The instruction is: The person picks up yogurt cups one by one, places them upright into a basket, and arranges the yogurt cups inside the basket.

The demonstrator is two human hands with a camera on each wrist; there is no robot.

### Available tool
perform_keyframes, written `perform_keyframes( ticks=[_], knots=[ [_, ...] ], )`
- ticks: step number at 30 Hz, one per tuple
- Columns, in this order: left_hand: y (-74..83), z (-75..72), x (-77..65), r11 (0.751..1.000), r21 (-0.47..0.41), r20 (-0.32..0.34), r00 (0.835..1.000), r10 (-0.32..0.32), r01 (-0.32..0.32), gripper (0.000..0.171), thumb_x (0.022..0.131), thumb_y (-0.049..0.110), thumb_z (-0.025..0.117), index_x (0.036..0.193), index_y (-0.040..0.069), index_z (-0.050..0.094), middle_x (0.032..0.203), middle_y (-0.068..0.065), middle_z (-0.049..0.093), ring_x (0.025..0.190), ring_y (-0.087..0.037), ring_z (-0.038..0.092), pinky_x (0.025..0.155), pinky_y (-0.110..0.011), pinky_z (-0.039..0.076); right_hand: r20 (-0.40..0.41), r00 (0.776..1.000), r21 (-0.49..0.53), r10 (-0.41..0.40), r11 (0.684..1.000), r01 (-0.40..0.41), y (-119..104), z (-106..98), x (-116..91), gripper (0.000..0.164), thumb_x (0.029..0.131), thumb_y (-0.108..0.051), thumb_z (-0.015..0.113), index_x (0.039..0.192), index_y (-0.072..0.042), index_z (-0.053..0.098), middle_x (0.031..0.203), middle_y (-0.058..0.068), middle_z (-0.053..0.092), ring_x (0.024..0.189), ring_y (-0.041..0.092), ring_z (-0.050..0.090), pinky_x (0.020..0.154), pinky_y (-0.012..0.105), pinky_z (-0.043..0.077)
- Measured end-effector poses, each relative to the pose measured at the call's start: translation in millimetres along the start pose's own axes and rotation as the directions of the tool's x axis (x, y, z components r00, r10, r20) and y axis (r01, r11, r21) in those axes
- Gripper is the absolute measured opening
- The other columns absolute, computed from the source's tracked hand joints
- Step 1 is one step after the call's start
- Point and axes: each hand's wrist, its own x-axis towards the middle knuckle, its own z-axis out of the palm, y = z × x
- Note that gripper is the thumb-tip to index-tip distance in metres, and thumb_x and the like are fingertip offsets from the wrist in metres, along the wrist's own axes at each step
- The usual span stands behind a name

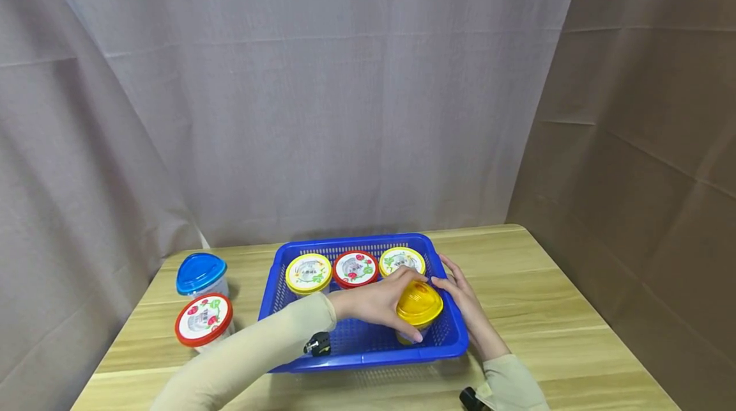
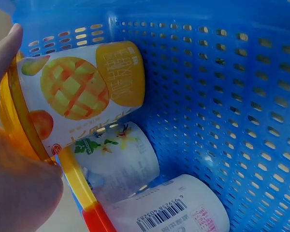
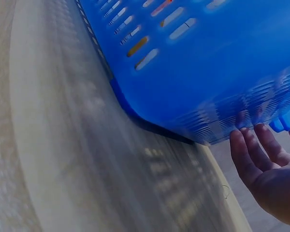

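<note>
My left hand (image 1: pixel 379 302) reaches across the blue plastic basket (image 1: pixel 368 358) and grips a cup with a yellow translucent lid (image 1: pixel 421 303) near the basket's right end. In the left wrist view this cup shows a mango print (image 2: pixel 75 82), and it lies beside the basket wall. My right hand (image 1: pixel 468 309) holds the basket's right rim, thumb over the edge and fingers along the outer wall. Inside the basket, a back row holds a yellow-rimmed cup (image 1: pixel 308 272), a red-rimmed cup (image 1: pixel 355 269) and another yellow-rimmed cup (image 1: pixel 402 259), partly behind the left hand.
Left of the basket, on the wooden table (image 1: pixel 552 309), stand a cup with a blue lid (image 1: pixel 201 272) and a red-rimmed cup (image 1: pixel 204 320), which the left sleeve partly overlaps. A grey curtain (image 1: pixel 345 110) hangs behind the table, and a brown one (image 1: pixel 644 162) on the right.
</note>
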Motion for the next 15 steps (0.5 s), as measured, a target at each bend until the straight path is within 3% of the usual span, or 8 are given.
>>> perform_keyframes(
  ticks=[9, 15],
  knots=[
    [1.9, -1.5, 0.6, 0.999, 0.048, 0.020, 1.000, 0.019, -0.020, 0.103, 0.075, 0.055, 0.084, 0.153, 0.014, 0.030, 0.146, -0.001, 0.035, 0.131, -0.008, 0.038, 0.113, -0.024, 0.031, 0.016, 1.000, 0.025, 0.003, 1.000, -0.003, -1.4, 0.9, 1.3, 0.065, 0.102, -0.020, 0.053, 0.160, -0.023, 0.023, 0.150, 0.019, 0.040, 0.112, 0.014, 0.059, 0.093, 0.028, 0.051],
    [1.1, -4.1, 2.8, 0.991, 0.134, 0.016, 1.000, 0.026, -0.028, 0.109, 0.074, 0.057, 0.084, 0.157, 0.014, 0.026, 0.152, -0.005, 0.032, 0.139, -0.014, 0.032, 0.118, -0.030, 0.026, 0.012, 1.000, 0.014, 0.003, 1.000, -0.003, 0.1, 0.8, 1.8, 0.065, 0.101, -0.019, 0.053, 0.159, -0.023, 0.024, 0.148, 0.018, 0.043, 0.111, 0.015, 0.059, 0.093, 0.029, 0.051]
  ],
)
